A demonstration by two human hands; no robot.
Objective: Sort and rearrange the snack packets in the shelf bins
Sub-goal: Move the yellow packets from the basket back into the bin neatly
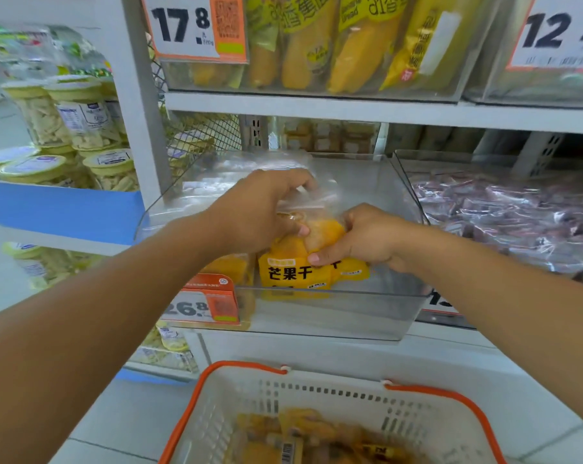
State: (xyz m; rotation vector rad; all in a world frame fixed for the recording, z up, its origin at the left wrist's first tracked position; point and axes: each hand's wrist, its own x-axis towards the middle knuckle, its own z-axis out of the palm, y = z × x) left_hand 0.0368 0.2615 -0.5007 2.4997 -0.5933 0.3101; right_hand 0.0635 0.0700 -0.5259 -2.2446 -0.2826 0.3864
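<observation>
Reaching into the clear plastic bin (333, 316) at the centre of the frame, both hands are wrapped around yellow mango snack packets (296, 266) that stand near the bin's front wall. The left hand (263, 209) curls over the clear, crinkled top of a packet, thumb pressed against the yellow part. The right hand (360, 239) pinches the packet from the right side, thumb lying across its printed front. The two hands sit close together, nearly touching over the same bundle; whether they grip one packet or several, I cannot tell.

At the lower left corner of the bin hangs an orange price tag (203, 303) reading 26.8. To the right of centre, a neighbouring bin holds a heap of purplish wrapped packets (504, 216). Along the top of the frame, another bin shows tall yellow banana bread bags (320, 45) beside a 17.8 tag (189, 25). At the left edge stand tubs with pale yellow lids (75, 115). At the bottom of the frame sits a white basket with an orange rim (213, 376), more yellow packets inside it.
</observation>
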